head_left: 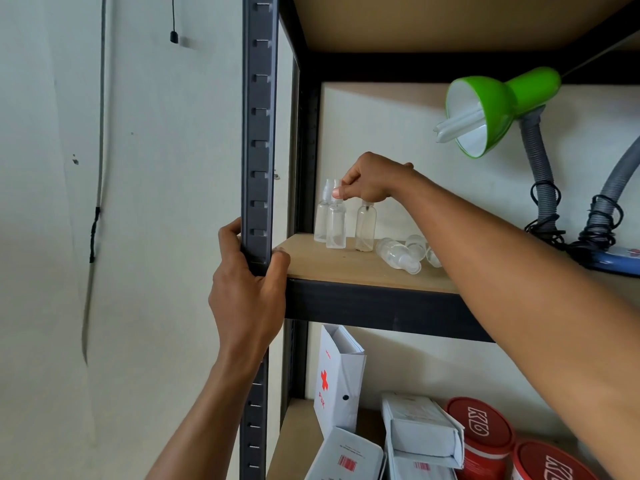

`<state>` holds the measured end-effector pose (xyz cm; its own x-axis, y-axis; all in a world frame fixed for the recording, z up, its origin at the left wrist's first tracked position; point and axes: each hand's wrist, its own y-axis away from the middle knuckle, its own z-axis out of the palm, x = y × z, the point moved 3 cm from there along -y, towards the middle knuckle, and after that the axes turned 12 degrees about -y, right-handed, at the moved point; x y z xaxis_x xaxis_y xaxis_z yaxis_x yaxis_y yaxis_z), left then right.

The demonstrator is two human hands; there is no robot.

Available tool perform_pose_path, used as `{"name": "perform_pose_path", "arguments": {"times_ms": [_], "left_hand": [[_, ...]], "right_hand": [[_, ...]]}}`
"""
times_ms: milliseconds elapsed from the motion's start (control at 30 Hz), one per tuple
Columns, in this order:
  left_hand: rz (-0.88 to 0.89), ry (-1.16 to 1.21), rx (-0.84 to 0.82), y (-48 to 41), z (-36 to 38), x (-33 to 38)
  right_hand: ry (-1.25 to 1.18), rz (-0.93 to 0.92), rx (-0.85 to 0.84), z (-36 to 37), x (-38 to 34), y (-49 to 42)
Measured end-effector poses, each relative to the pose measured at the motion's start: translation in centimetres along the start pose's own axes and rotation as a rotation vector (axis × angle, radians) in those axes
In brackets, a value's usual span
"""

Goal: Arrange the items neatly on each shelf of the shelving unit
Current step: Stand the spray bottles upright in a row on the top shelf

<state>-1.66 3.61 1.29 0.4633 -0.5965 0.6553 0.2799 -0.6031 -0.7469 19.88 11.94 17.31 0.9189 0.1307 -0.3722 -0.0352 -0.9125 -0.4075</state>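
The right hand (372,178) pinches the top of a small clear bottle (336,225) with its thumb and fingers. The bottle stands upright on the wooden shelf (339,268), near the back left corner. It is see-through, with a round body and a thin spray top. A second bottle (320,220) stands just behind it on the left. A third bottle (365,225) stands just beside it on the right, and its top is hidden behind the hand. A few more clear bottles (398,255) lie on their sides close by, partly hidden by the arm. The left hand (247,285) grips the black post (256,133) at the front corner of the shelving unit (363,303), with its fingers curled round it. Further right on the same shelf is a green lamp (498,105) with a white bulb and a bendy grey neck. A black cord (545,199) is wound round the neck. Beside it, a second grey neck (614,183) comes up from a blue base (616,263). The lower shelf (298,441) holds a white box with a red cross (337,379) standing up, more white boxes (422,427) lying down, and red tubs (479,434) with white letters. The wall (156,202) is pale, and a thin cable (101,133) hangs down it to the left of the shelves.
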Motion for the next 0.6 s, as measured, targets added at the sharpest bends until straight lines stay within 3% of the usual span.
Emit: {"name": "perform_pose_path", "arguments": {"times_ms": [233, 467, 600], "left_hand": [[-0.013, -0.022, 0.02, 0.3, -0.2, 0.4], [-0.035, -0.064, 0.065, 0.6, -0.2, 0.6], [-0.053, -0.063, 0.091, 0.7, -0.1, 0.9]], "right_hand": [[-0.068, -0.009, -0.08, -0.9, 0.4, 1.2], [-0.167, -0.134, 0.168, -4.1, 1.4, 9.1], [0.047, 0.041, -0.071, -3.8, 1.5, 14.2]]}}
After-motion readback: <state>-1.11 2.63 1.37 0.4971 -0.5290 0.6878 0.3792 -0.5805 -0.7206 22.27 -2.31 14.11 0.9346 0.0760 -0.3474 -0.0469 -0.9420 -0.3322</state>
